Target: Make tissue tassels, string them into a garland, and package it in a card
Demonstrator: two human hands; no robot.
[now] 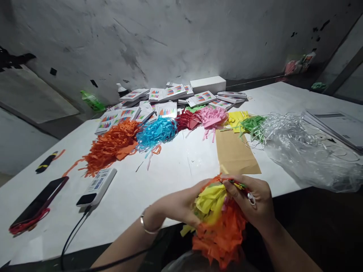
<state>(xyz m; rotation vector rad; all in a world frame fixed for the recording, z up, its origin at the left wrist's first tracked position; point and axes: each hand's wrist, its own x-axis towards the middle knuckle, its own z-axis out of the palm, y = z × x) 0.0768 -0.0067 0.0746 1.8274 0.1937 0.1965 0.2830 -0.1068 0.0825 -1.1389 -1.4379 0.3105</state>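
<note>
A bunch of orange and yellow paper tassels (222, 230) hangs at the table's front edge, between my two hands. My left hand (181, 204) is wrapped round its left side, with the fingers partly hidden behind the paper. At the top of the bunch, my right hand (252, 200) pinches the gathered ends, where a white loop (251, 199) and some green and red bits show. A brown paper sheet (238, 153) lies on the table just beyond my right hand.
Fringed paper piles, orange (112, 147), blue (157, 132), red, pink (212, 118), yellow and green (252, 126), cross the white table (170, 181). Printed packets (171, 92) lie behind. Clear plastic (309, 158) is right; a phone (39, 202) and cabled power bank (98, 187) are left.
</note>
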